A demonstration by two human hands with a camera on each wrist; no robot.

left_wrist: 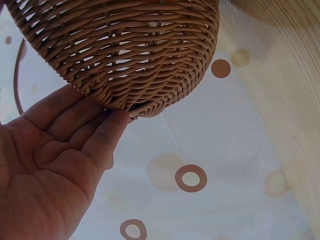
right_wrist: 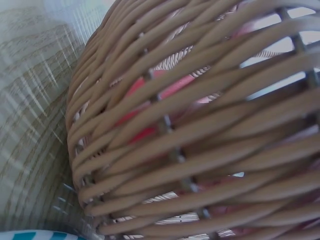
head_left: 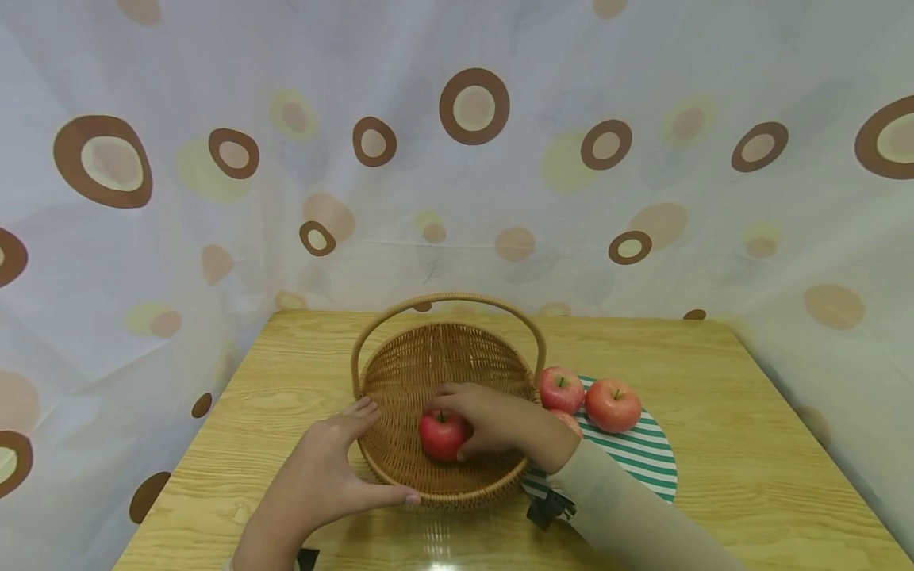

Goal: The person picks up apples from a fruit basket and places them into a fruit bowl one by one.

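Observation:
A woven wicker basket [head_left: 435, 357] with an arched handle stands on the table. Inside it, my right hand [head_left: 500, 420] grips a red apple [head_left: 441, 438], fingers at its far side and thumb at its near right side. My left hand [head_left: 321, 468] spreads at the basket's left, fingertips touching the rim and thumb along the front edge. In the left wrist view, the left fingers [left_wrist: 102, 132] lie nearly straight against the wicker. Through the weave in the right wrist view, red parts of the apple [right_wrist: 145, 132] show; the right hand is mostly hidden there.
Right of the basket, a round green-and-white striped mat or plate [head_left: 653, 460] bears a pinkish apple [head_left: 561, 388], an orange-red apple [head_left: 614, 406] and a third apple [head_left: 569, 423] partly behind my right wrist. Circle-patterned sheeting [head_left: 428, 190] surrounds the wooden table [head_left: 750, 444].

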